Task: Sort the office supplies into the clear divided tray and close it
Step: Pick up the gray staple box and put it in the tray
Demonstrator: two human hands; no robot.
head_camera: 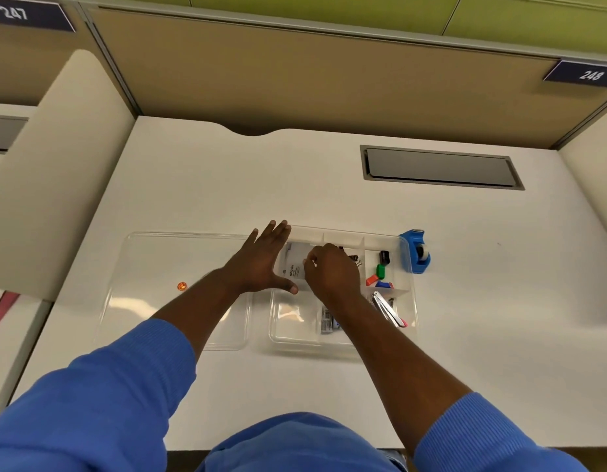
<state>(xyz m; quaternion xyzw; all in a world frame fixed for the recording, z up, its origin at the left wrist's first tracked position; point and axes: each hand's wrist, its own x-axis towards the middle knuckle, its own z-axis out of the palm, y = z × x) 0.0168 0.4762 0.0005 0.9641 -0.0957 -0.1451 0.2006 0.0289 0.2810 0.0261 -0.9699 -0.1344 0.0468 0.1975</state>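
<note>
The clear divided tray (406, 253) lies on the white desk, with its clear lid (152, 253) flat to its left. My left hand (261, 264) rests with straight fingers against the tray's left wall. My right hand (331, 270) is inside the tray, fingers curled at the edge of a white box (293, 264) in the back left compartment; I cannot tell if it grips it. Black binder clips (354, 257) peek out beside that hand. Coloured small items (380, 270), a stapler (385, 306) and a labelled packet (327, 320) lie in other compartments.
A blue tape dispenser (416, 252) stands on the desk just right of the tray. A small orange item (182, 286) shows at the lid's left part. A grey cable hatch (438, 166) is set in the desk at the back right. Partition walls surround the desk.
</note>
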